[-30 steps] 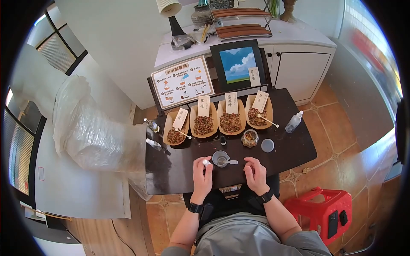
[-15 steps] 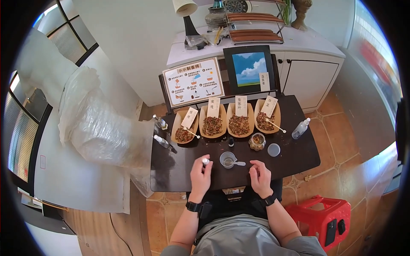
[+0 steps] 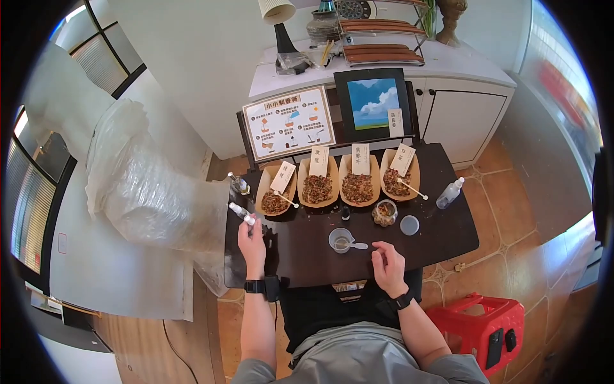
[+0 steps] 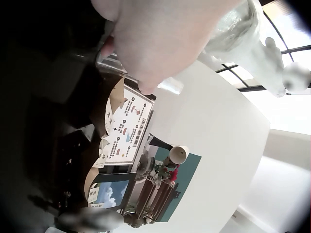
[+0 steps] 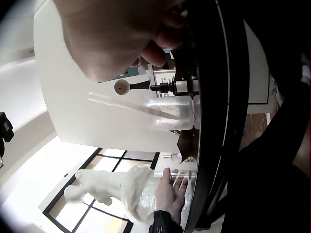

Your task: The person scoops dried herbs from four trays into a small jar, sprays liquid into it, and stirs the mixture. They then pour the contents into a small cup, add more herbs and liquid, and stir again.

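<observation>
At the left end of the dark table my left hand (image 3: 252, 248) grips a small clear spray bottle with a white cap (image 3: 249, 219). Close by is another white-topped spray bottle (image 3: 238, 210). The right wrist view shows the left fingers curled round the clear bottle (image 5: 181, 174). My right hand (image 3: 388, 269) rests at the front edge with loosely bent fingers, holding nothing. To its left is a clear beaker (image 3: 335, 246) with a pale spoon (image 3: 359, 246) leaning in it. In the left wrist view my left hand (image 4: 160, 39) hides most of the bottle.
Several paper trays (image 3: 299, 192) of dried bits with label cards stand along the back. A glass jar (image 3: 385, 217), its lid (image 3: 410, 224), a dark vial (image 3: 345, 213) and a spray bottle (image 3: 450, 194) are around. A red stool (image 3: 448, 313) stands at the right.
My left hand has moved left with the spray bottle, from beside the beaker to the table's left end. The right hand stays in nearly the same place.
</observation>
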Demonstrator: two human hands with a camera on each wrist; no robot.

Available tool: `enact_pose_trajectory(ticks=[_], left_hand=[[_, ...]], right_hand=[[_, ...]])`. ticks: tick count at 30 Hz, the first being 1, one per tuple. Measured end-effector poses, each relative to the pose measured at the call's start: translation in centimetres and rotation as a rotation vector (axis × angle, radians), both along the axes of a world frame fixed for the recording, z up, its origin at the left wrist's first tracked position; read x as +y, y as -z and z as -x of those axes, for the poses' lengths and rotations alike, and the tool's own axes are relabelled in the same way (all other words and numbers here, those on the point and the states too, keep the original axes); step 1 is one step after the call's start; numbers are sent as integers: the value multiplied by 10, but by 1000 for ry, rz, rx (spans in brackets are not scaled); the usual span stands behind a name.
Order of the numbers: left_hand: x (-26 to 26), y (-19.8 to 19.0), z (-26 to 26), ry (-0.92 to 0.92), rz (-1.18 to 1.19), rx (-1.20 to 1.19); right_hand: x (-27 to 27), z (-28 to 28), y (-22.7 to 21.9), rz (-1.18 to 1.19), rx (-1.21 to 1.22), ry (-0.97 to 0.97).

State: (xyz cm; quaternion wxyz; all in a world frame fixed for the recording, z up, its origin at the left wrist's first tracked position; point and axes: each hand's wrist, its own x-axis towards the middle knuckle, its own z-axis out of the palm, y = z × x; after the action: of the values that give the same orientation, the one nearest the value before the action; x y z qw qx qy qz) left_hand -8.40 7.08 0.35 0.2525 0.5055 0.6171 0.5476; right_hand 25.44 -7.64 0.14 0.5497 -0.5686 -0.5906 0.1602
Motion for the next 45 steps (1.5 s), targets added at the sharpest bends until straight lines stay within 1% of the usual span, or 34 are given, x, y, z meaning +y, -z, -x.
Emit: enact_pose_trajectory(ticks=[6, 9, 13, 16, 18, 21, 23, 27, 29, 31, 33, 35, 37, 38, 39, 41, 43, 45], left_hand=[[-4, -3, -8, 28, 9, -132], [-2, 0, -7, 13, 25, -106], [-6, -7, -9, 10, 76, -105], [-4, 1, -4, 21, 81, -161], [0, 12, 1, 25, 35, -119], [-3, 8, -4, 15, -19, -163], [-3, 9, 0, 37, 4, -179], [-6, 12, 4, 49, -16, -156], [-13, 4, 2, 43, -79, -106], [-21, 2, 1, 34, -77, -105], [-34, -7, -3, -114, -44, -38], [-46, -12, -7, -148, -80, -21], [-66, -20, -19, -271, -62, 11], [-73, -16, -24, -271, -124, 34], [-79, -14, -32, -277, -120, 31], [-89, -10, -52, -70, -185, -48], [-94, -7, -71, 190, -76, -211], [-91, -1, -88, 376, 3, -175]], right_hand=[[1, 0, 3, -23, -21, -2], [1, 1, 2, -24, -8, -1], [1, 0, 2, -22, -15, 1], [1, 0, 2, -20, -23, -1], [1, 0, 3, -23, -25, 2], [1, 1, 3, -31, -30, 9], [1, 1, 0, -25, -20, -2], [1, 1, 0, -27, -29, 8], [1, 2, 0, -27, -24, 4], [1, 1, 1, -21, -27, 4], [1, 2, 2, -13, -30, 0], [1, 2, 1, -11, -22, 2], [2, 3, 2, -15, -30, 3], [2, 3, 2, -24, -37, 5], [2, 4, 3, -22, -41, -1], [3, 4, 3, -29, -44, 5], [3, 4, 5, -18, -49, 4], [2, 4, 5, -9, -58, 5]])
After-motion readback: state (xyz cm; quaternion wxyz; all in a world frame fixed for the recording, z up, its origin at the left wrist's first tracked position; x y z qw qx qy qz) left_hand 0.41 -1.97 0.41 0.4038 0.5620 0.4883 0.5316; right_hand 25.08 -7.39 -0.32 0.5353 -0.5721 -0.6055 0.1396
